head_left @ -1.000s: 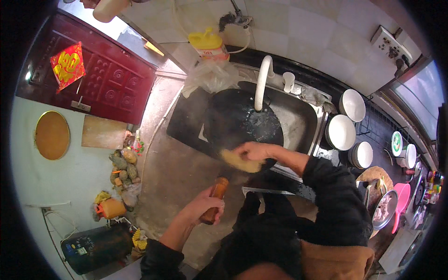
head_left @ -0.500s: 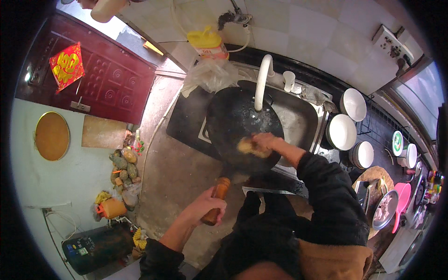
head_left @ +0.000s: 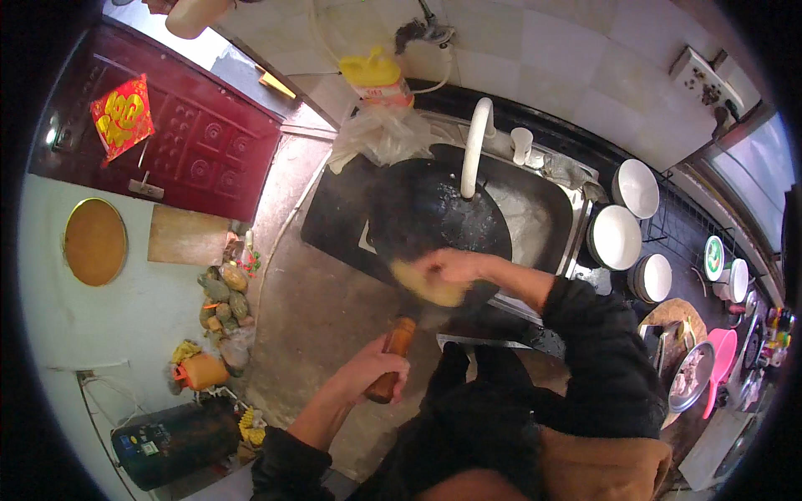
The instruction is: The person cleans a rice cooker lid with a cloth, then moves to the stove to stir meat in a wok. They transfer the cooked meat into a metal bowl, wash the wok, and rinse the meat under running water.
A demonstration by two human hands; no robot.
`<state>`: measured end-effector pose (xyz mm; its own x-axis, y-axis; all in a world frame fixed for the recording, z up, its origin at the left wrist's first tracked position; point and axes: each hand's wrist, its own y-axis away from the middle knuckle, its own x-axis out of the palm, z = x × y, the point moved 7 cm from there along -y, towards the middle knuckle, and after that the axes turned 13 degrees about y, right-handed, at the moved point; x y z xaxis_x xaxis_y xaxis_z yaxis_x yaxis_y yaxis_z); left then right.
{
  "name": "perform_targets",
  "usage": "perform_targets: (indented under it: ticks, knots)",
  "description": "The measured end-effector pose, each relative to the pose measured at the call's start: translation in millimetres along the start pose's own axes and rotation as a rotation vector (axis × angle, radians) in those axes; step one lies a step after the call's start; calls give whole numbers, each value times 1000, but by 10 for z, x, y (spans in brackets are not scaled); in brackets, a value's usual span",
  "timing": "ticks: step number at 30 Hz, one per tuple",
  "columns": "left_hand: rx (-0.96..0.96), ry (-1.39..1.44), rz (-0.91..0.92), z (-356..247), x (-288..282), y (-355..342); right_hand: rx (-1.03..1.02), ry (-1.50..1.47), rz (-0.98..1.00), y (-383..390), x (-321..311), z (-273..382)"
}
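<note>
A black wok [head_left: 472, 224] lies over the sink [head_left: 545, 219], beneath the white faucet [head_left: 474, 150], and a little wet shine shows inside it. My left hand [head_left: 372, 369] is closed round the wok's brown wooden handle [head_left: 401, 337]. Down at the wok's near left side, my right hand [head_left: 455, 267] grips a yellowish-tan scrubber [head_left: 422, 285], which looks like a piece of loofah. Motion smears the scrubber and the fingers on it. Whether water runs from the faucet I cannot tell.
White bowls [head_left: 616, 237] stand on the counter right of the sink. Farther right are a metal basin [head_left: 692, 377] of pale meat, a round chopping board [head_left: 668, 313] and a pink scoop [head_left: 720, 351]. A plastic bag [head_left: 384, 138] and a yellow-capped jug [head_left: 374, 77] stand behind left.
My right hand has swept the scrubber left and toward me, from the wok's inside to its near left side. My left hand stays on the handle.
</note>
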<state>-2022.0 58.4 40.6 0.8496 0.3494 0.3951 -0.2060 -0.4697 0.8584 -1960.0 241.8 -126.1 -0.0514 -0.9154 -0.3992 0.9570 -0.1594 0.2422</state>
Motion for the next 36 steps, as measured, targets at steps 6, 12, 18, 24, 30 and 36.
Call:
perform_targets:
  ticks: [6, 12, 18, 24, 30, 36]
  knots:
    - [4, -17, 33, -7, 6, -27, 714, 614, -229, 462, -674, -980]
    - [-31, -12, -51, -15, 40, -15, 356, 456, -302, -243, -321, -659]
    - [-11, 17, -28, -35, 6, -8, 772, 609, -515, -27, -594, -1311]
    - [1, -38, -4, -2, 5, -54, 313, -583, -930, -768, -977, -969]
    - [-12, -4, -11, 0, -56, -39, -74, -272, -125, -229, -100, 59]
    - [-15, -21, 34, -30, -55, -24, 588, 939, -111, 546, -588, -1120]
